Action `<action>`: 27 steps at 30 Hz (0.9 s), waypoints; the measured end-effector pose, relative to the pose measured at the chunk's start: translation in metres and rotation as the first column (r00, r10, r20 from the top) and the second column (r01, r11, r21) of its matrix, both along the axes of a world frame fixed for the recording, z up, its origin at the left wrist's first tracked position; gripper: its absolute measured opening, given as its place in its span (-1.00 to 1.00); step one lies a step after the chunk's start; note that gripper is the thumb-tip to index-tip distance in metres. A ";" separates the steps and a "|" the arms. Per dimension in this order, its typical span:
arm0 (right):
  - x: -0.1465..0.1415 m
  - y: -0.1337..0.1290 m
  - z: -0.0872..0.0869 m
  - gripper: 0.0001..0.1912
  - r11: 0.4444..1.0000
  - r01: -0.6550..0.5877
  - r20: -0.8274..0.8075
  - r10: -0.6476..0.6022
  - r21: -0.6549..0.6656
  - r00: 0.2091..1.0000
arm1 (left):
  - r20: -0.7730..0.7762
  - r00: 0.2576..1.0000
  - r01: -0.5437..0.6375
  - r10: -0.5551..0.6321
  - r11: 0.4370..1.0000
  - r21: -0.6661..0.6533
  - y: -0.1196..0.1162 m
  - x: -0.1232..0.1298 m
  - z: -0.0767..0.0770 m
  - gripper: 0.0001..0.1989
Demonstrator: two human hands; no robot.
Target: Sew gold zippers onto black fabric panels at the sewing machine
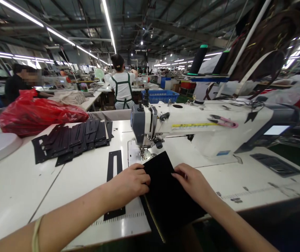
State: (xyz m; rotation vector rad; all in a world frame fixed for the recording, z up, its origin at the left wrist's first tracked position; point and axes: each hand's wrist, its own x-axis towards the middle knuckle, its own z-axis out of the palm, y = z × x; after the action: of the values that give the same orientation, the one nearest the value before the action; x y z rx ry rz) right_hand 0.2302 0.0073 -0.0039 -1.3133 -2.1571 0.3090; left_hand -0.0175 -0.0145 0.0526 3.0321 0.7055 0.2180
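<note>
A black fabric piece with a gold zipper along its left edge lies before the sewing machine. Its far corner reaches close to the needle area. My left hand grips the left edge, fingers curled over it. On the right edge, my right hand pinches the fabric between thumb and fingers. Partly under my left forearm is a flat black frame piece with a long slot. The front end of the fabric hangs over the table edge.
Several black cut pieces are piled on the white table, beside a red plastic bag. Scissors rest on the machine arm. Thread cones stand behind. Beyond are a blue crate and a person in an apron.
</note>
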 end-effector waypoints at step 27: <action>0.000 -0.019 0.018 -0.34 0.799 -0.317 -0.693 -0.163 -0.510 0.703 | -0.004 0.224 0.035 0.975 -0.012 -0.999 -0.048 0.021 -0.021 -0.77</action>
State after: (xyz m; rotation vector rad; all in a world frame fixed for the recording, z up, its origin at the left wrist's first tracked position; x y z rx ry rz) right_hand 0.2302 -0.0118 0.0138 -1.1100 -1.4530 1.4046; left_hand 0.0032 -0.0622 0.0319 0.8982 1.3272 0.8021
